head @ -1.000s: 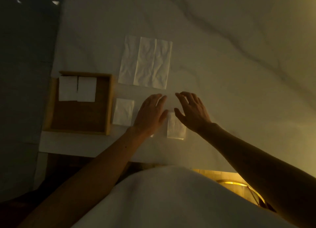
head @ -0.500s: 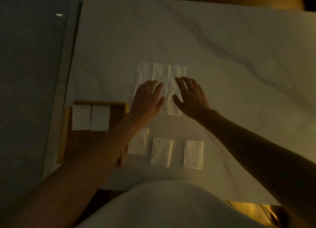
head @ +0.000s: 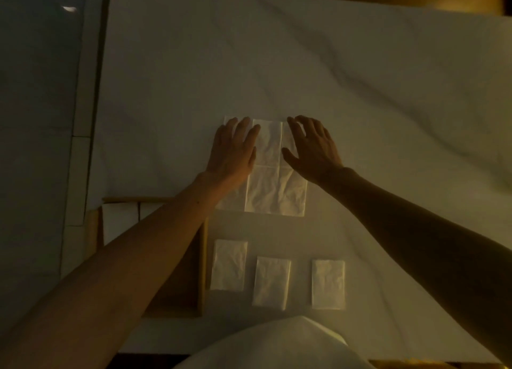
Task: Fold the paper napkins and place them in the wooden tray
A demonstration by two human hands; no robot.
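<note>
The white marble desk (head: pixel 360 91) carried an unfolded napkin (head: pixel 274 191), three folded napkins (head: pixel 271 282) and a wooden tray (head: pixel 203 258).

Unfolded napkin (head: pixel 275 191) lies mid-bench (head: pixel 360 91) with left hand (head: pixel 232 152) and right hand (head: pixel 313 149) on its far end, three folded napkins (head: pixel 271 282) in a row nearer the person, wooden tray (head: pixel 203 258) to their left holding two folded napkins (head: pixel 120 222) at its far edge.

Bare forearms, no sleeves visible; left hand (head: pixel 232 152), right hand (head: pixel 314 149) ungloved; white garment (head: pixel 277 346) over torso.
</note>
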